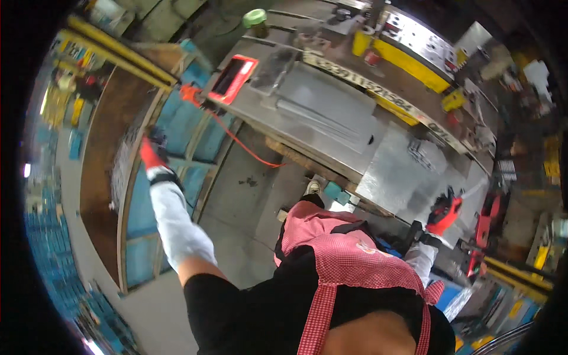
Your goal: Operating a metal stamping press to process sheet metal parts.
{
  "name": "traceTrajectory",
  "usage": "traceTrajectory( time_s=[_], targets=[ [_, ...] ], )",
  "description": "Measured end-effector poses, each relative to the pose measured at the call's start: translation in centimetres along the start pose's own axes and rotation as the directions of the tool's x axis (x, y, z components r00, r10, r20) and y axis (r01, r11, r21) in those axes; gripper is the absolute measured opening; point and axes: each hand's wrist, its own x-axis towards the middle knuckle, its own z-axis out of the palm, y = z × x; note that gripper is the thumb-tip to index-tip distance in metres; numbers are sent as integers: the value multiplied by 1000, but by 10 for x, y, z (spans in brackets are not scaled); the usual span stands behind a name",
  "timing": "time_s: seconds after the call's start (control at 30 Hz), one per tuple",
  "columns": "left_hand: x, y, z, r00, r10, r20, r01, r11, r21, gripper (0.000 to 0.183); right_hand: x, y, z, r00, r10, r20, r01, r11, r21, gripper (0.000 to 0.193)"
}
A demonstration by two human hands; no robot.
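Note:
My left hand (155,152), in a red and dark glove, reaches over the rim of a large wooden bin (99,171) at the left. Beside it lies a pile of thin greyish pieces (125,160), too blurred to name. Its fingers are smeared and dark. My right hand (444,216), in a red and black glove, is over the right end of the metal worktable (378,177). A pale narrow strip (473,190) shows just past its fingers; whether the hand holds it I cannot make out. Farther in, a clump of small metal pieces (427,155) lies on the sheet-like surface.
Grey flat sheets (325,100) lie on the table, with a red-framed dark panel (234,79) at its left corner. An orange cord (239,142) hangs below. Behind stands yellow tooling (411,65); a green-lidded cup (255,22) is at the back. Yellow rails (118,52) run upper left.

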Motion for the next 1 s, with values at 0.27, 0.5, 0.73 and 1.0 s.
traceTrajectory(
  time_s=[0.27, 0.5, 0.73, 1.0],
  targets=[
    [-195, -145, 156, 222, -656, 722, 349, 745, 569, 36, -14, 8, 137, 605, 392, 693, 19, 863, -506, 58],
    [-246, -156, 223, 141, -593, 793, 492, 737, 463, 41, 26, 27, 187, 529, 536, 658, -85, 805, -588, 42],
    [-258, -190, 298, 526, -321, 788, 499, 867, 20, 38, -14, -51, 197, 611, 375, 697, 103, 835, -540, 58],
    [-282, -172, 234, 597, -242, 765, 578, 791, -201, 43, -41, -79, 109, 325, 602, 729, -240, 798, -552, 61]
  ],
)
